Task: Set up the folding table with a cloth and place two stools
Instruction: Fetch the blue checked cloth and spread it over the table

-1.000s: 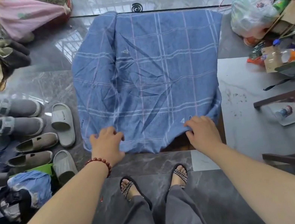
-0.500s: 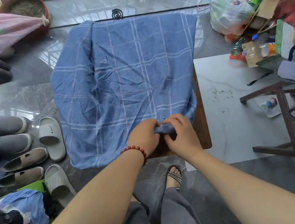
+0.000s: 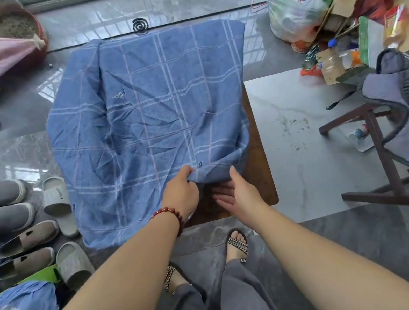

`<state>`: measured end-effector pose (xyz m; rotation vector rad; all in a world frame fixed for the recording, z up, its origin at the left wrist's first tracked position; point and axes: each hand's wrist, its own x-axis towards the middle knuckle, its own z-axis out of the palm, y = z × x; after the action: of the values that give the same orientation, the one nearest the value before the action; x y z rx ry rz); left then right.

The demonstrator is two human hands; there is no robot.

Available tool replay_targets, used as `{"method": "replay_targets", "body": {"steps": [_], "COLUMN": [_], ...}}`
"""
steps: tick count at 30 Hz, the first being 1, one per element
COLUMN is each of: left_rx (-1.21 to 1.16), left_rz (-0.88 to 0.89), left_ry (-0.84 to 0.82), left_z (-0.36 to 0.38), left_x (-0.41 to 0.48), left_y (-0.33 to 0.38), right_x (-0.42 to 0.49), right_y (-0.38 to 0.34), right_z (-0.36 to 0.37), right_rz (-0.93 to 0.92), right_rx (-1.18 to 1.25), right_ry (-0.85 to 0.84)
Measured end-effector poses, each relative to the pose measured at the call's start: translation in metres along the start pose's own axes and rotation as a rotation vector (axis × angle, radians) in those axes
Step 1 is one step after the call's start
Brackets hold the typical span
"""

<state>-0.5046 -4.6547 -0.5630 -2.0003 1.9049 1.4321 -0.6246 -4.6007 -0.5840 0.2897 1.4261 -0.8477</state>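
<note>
A blue checked cloth [image 3: 152, 114] lies spread over the low brown folding table [image 3: 264, 185], whose bare wood shows at the near right corner. My left hand [image 3: 181, 194], with a red bead bracelet at the wrist, pinches a fold of the cloth's near edge and lifts it slightly. My right hand [image 3: 237, 194] hovers just right of it over the bare wood, fingers straight and palm turned inward, holding nothing. A dark wooden stool [image 3: 377, 151] stands to the right, with grey cloth draped across it.
Several shoes and slippers [image 3: 25, 216] line the floor at the left. Clothes are piled at the lower left. Bags, bottles and boxes [image 3: 325, 24] crowd the upper right. A mosquito coil [image 3: 140, 25] lies beyond the table. My sandalled feet stand just before the table.
My hands came together from the cloth's near edge to its right part. The right hand has since let go and opened, while the left keeps its pinch on the fold.
</note>
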Motion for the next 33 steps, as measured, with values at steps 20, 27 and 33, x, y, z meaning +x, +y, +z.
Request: {"method": "replay_targets", "body": {"steps": [20,27,33], "left_rx": [0.174,0.183,0.202], "left_rz": [0.127,0.194,0.231], "left_ry": [-0.131,-0.041,-0.104], "left_z": [0.004,0.005,0.007], "left_x": [-0.004,-0.004,-0.006], "left_y": [-0.006,0.000,0.011], "right_x": [-0.009,-0.002,-0.007], "right_y": [-0.033,-0.024,-0.030], "right_z": [0.017,0.014,0.007], "right_rz": [-0.658,-0.692,-0.794], "right_rx": [-0.449,-0.588,-0.680], "right_ry": [0.258,0.264,0.392]}}
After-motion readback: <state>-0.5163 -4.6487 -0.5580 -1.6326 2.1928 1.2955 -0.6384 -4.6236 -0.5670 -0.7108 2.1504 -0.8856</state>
